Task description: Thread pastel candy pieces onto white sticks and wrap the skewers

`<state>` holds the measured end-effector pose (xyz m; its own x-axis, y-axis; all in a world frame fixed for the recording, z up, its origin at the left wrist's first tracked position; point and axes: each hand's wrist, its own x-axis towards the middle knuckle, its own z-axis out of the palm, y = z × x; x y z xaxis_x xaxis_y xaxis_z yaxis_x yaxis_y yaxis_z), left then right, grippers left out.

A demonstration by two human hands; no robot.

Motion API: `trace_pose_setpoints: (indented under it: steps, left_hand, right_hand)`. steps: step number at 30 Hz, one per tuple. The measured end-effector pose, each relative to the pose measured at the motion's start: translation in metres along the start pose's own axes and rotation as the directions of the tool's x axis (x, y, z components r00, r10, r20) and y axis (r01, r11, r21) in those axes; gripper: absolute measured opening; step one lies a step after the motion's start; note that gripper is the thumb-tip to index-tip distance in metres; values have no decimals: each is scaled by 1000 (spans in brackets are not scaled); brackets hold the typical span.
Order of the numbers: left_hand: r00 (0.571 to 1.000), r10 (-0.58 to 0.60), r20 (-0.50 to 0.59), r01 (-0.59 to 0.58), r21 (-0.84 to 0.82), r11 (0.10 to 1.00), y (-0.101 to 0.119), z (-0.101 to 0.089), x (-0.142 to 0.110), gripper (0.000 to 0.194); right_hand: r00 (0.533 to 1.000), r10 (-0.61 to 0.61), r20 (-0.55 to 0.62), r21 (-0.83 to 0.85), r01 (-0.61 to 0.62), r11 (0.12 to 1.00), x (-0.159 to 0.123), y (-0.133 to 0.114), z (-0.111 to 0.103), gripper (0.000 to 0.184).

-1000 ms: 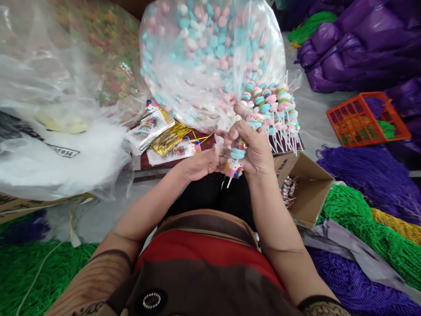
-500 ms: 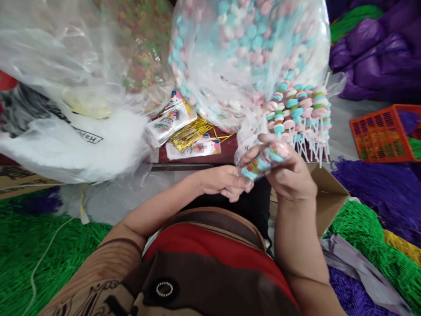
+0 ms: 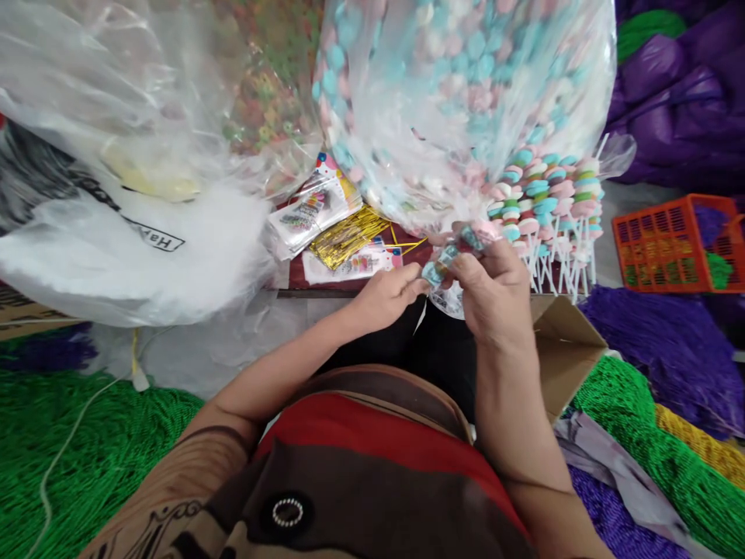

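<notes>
My right hand (image 3: 493, 291) is closed around a candy skewer in a small clear wrapper (image 3: 448, 260), held just in front of my chest. Fingertips of my left hand (image 3: 387, 296) pinch the lower end of that same wrapped skewer. Right behind my hands lies a row of bare candy skewers (image 3: 544, 202) with white sticks, stacked pink, blue and green discs. A big clear bag of pink and blue candy discs (image 3: 459, 101) stands above them.
Printed wrappers (image 3: 314, 211) and gold twist ties (image 3: 346, 235) lie on the low table. Large plastic bags (image 3: 116, 155) fill the left. An open cardboard box (image 3: 562, 349) sits at my right. An orange crate (image 3: 678, 244), green and purple bead strands surround me.
My hands moved up and slightly right with the wrapped skewer, which has tipped from near upright to lying across. The left hand shifted from closed beside it to pinching its end. The view shifted.
</notes>
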<state>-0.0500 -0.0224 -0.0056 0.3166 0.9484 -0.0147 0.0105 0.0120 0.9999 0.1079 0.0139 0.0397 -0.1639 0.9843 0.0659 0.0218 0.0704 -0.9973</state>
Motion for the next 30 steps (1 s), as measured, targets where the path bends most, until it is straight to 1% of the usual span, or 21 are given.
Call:
trace_pose_setpoints:
  steps: [1,2,3,4,5,6,7,8,9,10,11,12,14,16,17,18,20,23,26,28,30]
  left_hand:
    - [992,-34,124,50,-122,991,0,-2,-2,37]
    - [975,-56,213,100,-205,974,0,-3,-4,40]
    - [970,-72,233,128,-232,964,1,-4,-6,40]
    - [981,-90,173,125,-204,971,1,-6,-7,38]
    - [994,-100,46,105,-132,986,0,-7,-7,34]
    - [990,-93,-109,88,-42,995,0,-10,-6,31]
    - [967,-73,-245,83,31,996,-1,-13,-6,30]
    - [939,-61,-339,83,51,995,-1,-18,-5,31]
    - [917,-69,-393,78,6,997,-1,-23,-4,31]
    - [903,-102,-416,70,-93,993,-1,-29,-3,30]
    - [895,-149,-420,58,-221,974,0,-34,-2,31]
    - [886,-200,-418,45,-351,935,2,-39,-2,32]
    - [865,-292,-409,28,-541,841,7,-47,-1,33]
    - [847,-357,-395,33,-631,775,12,-49,-1,35]
    - [840,-380,-387,39,-656,754,13,-49,-1,36]
    - [836,-399,-378,48,-673,738,14,-48,-1,36]
    - [830,-423,-363,63,-693,718,14,-46,-1,37]
    - [829,-436,-349,69,-711,700,11,-45,-2,37]
    - [832,-441,-335,70,-726,684,8,-46,-3,35]
    - [835,-445,-325,77,-730,679,7,-47,-3,35]
    - [840,-439,-318,77,-733,676,7,-48,-2,35]
  right_hand:
    - [996,31,81,-1,-31,1000,0,-2,-1,41]
    - [991,47,122,-7,-47,999,1,-2,-1,40]
    - [992,43,117,-19,-41,999,2,-1,0,39]
    - [996,20,82,-38,-17,999,3,1,1,36]
    - [999,-11,36,-63,13,998,6,5,3,34]
    - [999,-40,10,-97,41,994,10,10,5,32]
    - [998,-55,18,-141,57,988,14,15,6,30]
    - [997,-56,53,-202,66,977,20,20,6,29]
    - [994,-48,100,-288,75,955,26,24,5,28]
    - [989,-38,144,-397,93,913,33,28,4,26]
    - [983,-30,181,-520,121,846,39,30,2,23]
    - [975,-21,219,-641,160,751,45,32,1,22]
    - [950,17,310,-820,259,510,54,34,1,26]
    - [912,96,400,-888,359,286,59,34,6,31]
    - [894,133,429,-895,399,199,60,35,9,33]
    - [878,163,449,-892,431,135,60,35,13,34]
    - [862,184,473,-880,470,60,59,36,20,37]
    - [861,180,476,-878,477,39,59,40,27,39]
    - [886,183,426,-905,415,93,64,45,25,38]
    - [915,148,374,-916,341,210,69,49,18,29]
    - [946,109,305,-876,234,422,74,52,10,18]
